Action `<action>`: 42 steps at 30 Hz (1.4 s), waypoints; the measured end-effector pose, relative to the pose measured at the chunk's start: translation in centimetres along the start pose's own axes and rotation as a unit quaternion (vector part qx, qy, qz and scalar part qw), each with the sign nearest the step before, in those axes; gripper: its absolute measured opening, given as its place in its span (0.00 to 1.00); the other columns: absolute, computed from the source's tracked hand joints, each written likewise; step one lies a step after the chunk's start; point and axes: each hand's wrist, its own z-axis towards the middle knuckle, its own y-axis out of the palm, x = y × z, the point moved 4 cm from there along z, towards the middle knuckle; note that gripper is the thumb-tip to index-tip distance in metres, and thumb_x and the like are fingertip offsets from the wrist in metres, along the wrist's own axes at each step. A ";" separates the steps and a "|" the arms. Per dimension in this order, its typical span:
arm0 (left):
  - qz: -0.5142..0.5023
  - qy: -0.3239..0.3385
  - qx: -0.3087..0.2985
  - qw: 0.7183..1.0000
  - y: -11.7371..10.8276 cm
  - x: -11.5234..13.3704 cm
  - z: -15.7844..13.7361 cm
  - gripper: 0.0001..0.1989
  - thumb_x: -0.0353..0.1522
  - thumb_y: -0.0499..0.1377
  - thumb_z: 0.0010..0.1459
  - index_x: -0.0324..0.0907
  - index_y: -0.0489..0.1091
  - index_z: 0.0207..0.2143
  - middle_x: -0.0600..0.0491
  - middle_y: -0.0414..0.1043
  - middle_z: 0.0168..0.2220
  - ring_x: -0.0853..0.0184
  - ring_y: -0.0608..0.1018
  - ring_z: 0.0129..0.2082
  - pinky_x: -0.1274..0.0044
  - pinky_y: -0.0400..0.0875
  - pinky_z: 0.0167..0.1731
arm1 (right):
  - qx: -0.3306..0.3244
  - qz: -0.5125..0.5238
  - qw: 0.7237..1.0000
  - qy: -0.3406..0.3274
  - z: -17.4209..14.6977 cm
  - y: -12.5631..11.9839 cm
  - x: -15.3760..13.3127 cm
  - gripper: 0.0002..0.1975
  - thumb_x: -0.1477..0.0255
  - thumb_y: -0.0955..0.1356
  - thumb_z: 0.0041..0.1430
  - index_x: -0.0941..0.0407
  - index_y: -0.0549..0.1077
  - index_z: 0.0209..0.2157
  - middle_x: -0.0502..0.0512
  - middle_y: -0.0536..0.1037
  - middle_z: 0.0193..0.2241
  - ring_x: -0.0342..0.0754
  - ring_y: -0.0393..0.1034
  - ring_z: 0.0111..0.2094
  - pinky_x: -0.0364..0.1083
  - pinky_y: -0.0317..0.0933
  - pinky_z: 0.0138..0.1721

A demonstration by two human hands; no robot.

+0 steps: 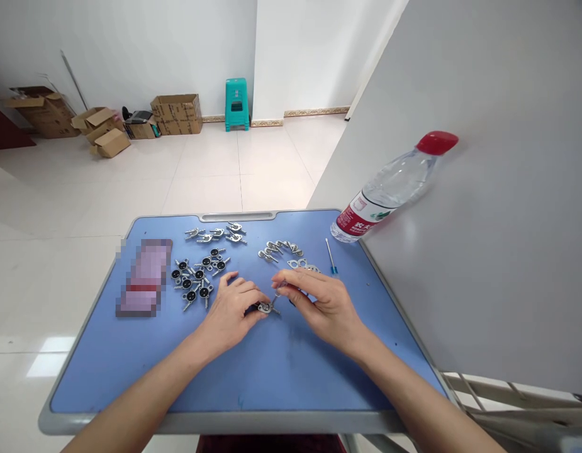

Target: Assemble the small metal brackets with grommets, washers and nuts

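Note:
At the front middle of the blue table, my left hand (236, 309) pinches a small metal fitting (265, 307) with a round body and a side stub. My right hand (321, 302) is closed just right of it, thumb and fingertips together on a thin, shiny piece (276, 298) that reaches down to the fitting; its kind is too small to tell. Left of my hands lie several metal fittings with black round centres (199, 275). Behind them are several metal fittings without black centres (218, 233). Beyond my right hand lie several disc-headed metal pieces (284, 245) in an arc and flat metal plates (300, 264), partly hidden.
A small screwdriver (331, 255) lies right of the plates. A red-capped water bottle (380, 192) stands at the back right corner beside a grey panel (498, 220). On the left is a blurred purple object (146, 277). Cardboard boxes (177, 114) and a teal stool (236, 104) are by the wall.

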 end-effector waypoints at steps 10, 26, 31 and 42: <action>-0.002 -0.003 -0.003 1.000 0.0 0.0 -0.1 0.06 0.28 0.63 0.57 0.46 0.71 0.37 0.58 0.75 0.35 0.66 0.74 0.38 0.62 0.50 0.57 | 0.022 -0.014 1.000 -0.003 -0.1 -0.1 -0.3 0.09 0.79 0.63 0.63 0.54 0.73 0.39 0.52 0.79 0.31 0.44 0.74 0.30 0.42 0.67 0.32; -0.012 0.000 0.000 1.000 0.2 -0.3 0.0 0.05 0.28 0.62 0.58 0.45 0.70 0.37 0.58 0.72 0.35 0.68 0.74 0.38 0.61 0.51 0.58 | 0.000 0.024 0.997 -0.072 -0.3 0.5 -1.1 0.14 0.81 0.63 0.63 0.54 0.71 0.47 0.54 0.80 0.36 0.45 0.75 0.37 0.44 0.70 0.40; -0.004 0.003 -0.003 1.000 0.2 -0.3 0.0 0.04 0.29 0.62 0.58 0.44 0.70 0.37 0.57 0.71 0.34 0.67 0.74 0.37 0.61 0.52 0.58 | -0.020 0.022 0.997 -0.077 -0.2 0.6 -1.3 0.13 0.81 0.62 0.64 0.54 0.70 0.46 0.55 0.79 0.36 0.45 0.74 0.37 0.44 0.69 0.39; 0.003 0.005 0.007 1.000 0.5 -0.4 0.0 0.03 0.30 0.59 0.60 0.44 0.70 0.32 0.58 0.69 0.30 0.68 0.73 0.35 0.62 0.54 0.57 | -0.039 0.009 0.992 -0.118 -0.1 1.0 -2.0 0.16 0.81 0.59 0.65 0.55 0.70 0.49 0.54 0.77 0.33 0.44 0.72 0.34 0.43 0.67 0.34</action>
